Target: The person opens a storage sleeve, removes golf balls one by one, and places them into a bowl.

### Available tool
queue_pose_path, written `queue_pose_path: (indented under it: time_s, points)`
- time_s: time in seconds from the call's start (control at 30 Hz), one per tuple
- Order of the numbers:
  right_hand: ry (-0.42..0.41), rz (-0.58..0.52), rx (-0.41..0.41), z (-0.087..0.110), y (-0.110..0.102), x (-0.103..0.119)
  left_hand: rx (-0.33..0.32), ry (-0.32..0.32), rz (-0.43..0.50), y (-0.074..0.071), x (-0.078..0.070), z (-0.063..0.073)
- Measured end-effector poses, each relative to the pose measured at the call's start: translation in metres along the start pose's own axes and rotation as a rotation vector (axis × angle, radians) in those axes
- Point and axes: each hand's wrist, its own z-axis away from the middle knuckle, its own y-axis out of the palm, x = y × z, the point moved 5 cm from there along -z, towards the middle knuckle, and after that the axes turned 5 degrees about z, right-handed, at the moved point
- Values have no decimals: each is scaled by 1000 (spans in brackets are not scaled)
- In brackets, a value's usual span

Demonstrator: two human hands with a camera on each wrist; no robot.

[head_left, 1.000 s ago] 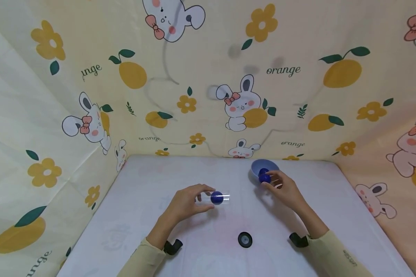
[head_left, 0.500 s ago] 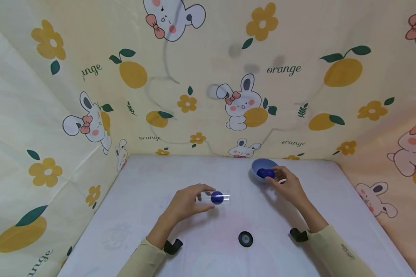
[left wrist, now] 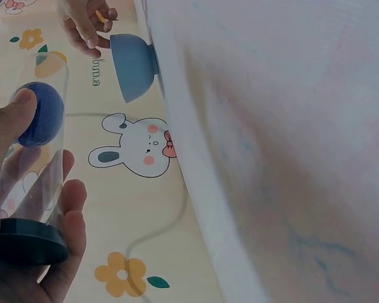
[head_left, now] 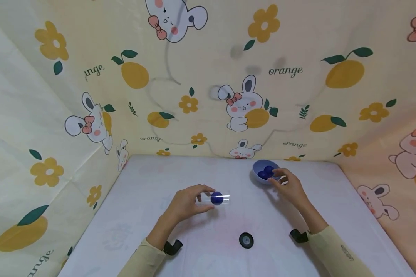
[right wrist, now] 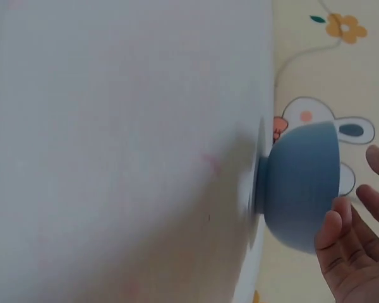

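My left hand (head_left: 188,202) holds a clear tube (head_left: 227,198) lying sideways above the table, with a dark blue ball (head_left: 216,198) inside it. In the left wrist view, a dark cap (left wrist: 30,243) closes the tube's end at the palm. My right hand (head_left: 291,188) is at the near right rim of a light blue bowl (head_left: 260,163), its fingers loosely bent. No ball shows between those fingers in the right wrist view. Several dark blue balls (head_left: 262,175) lie in the bowl, partly hidden by its wall and the hand.
A black round lid (head_left: 246,240) with a grey centre lies near the front of the white-covered table (head_left: 152,173). Behind and at both sides rises a patterned cloth (head_left: 201,127) with rabbits and oranges.
My right hand has moved slightly to the right and lowered a blue ball into the bowl, letting it go among the others. The left hand keeps the tube in place.
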Motion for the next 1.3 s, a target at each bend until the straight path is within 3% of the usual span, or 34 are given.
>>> queue_pose_path:
  time_s: [0.23,0.6,1.3]
  points:
    - [-35,-23,2,12,8,11,3,-9,1,0,0,0]
    - [-119,-114,99,34,35,47,8,4,-5,4,0,-1]
    - [-131,-261,245,51,62,80,44,-23,-8,9,-1,-4]
